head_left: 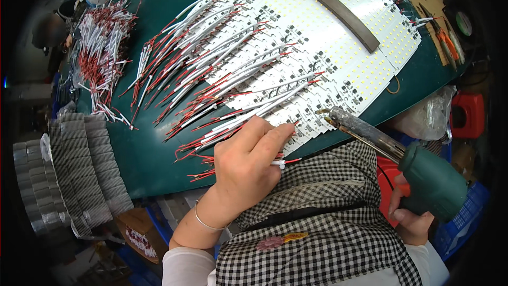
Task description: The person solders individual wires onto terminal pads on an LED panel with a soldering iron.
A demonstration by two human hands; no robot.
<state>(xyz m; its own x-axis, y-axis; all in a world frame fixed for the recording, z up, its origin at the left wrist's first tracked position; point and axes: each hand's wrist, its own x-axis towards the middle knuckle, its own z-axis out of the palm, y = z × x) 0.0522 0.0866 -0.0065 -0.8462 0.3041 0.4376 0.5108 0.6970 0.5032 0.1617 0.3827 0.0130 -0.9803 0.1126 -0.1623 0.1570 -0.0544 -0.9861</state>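
Note:
My right hand [410,217] grips a green soldering gun [434,180] at the lower right. Its long metal barrel points up and left, with the tip over the near edge of the white LED boards [349,82]. My left hand [246,161] is closed in a pinch at that same edge, just left of the tip. Red wires in white sleeves [279,163] poke out beneath its fingers; what sits right at the fingertips is partly hidden. Rows of similar sleeved wires [227,45] lie across the boards' left side, their loose red ends fanning toward the lower left.
A dark curved bar [333,8] lies across the boards. On the green table [153,164] a pile of sleeved wires [106,42] sits at the left, beside stacked grey ribbed strips [79,172]. Orange-handled tools [450,45] lie at the far right. A checked apron [317,233] covers my lap.

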